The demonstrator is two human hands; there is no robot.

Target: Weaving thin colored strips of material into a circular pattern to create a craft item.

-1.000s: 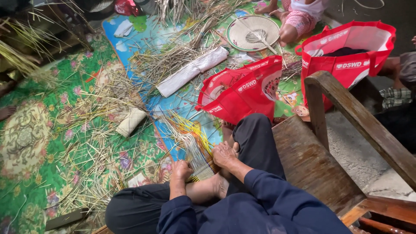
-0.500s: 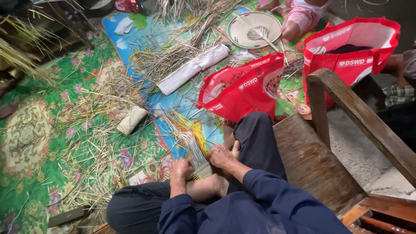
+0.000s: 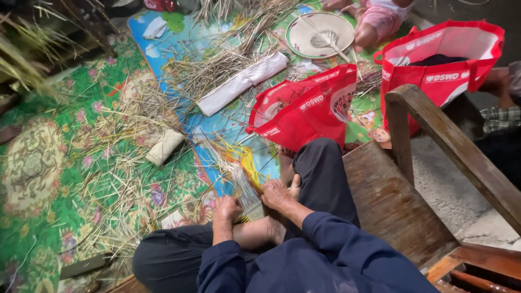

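Observation:
I sit cross-legged in dark blue clothes on a flowered mat [image 3: 49,179]. My left hand [image 3: 227,209] and my right hand [image 3: 278,193] both grip the base of a partly woven piece of pale and yellow reed strips [image 3: 244,187]. The woven part rests by my bare foot [image 3: 271,230], and the loose strip ends fan out up and to the left over the mat.
Loose reeds [image 3: 125,163] litter the mat. Two red bags [image 3: 304,111] [image 3: 442,65] stand ahead, near a white roll [image 3: 241,84] and a round woven fan [image 3: 320,35]. A wooden chair [image 3: 434,179] is at my right. A seated person's legs [image 3: 374,24] are at the top.
Both hands have drawn slightly closer together on the woven piece, and its loose strips have bunched nearer. The view has shifted a little downward.

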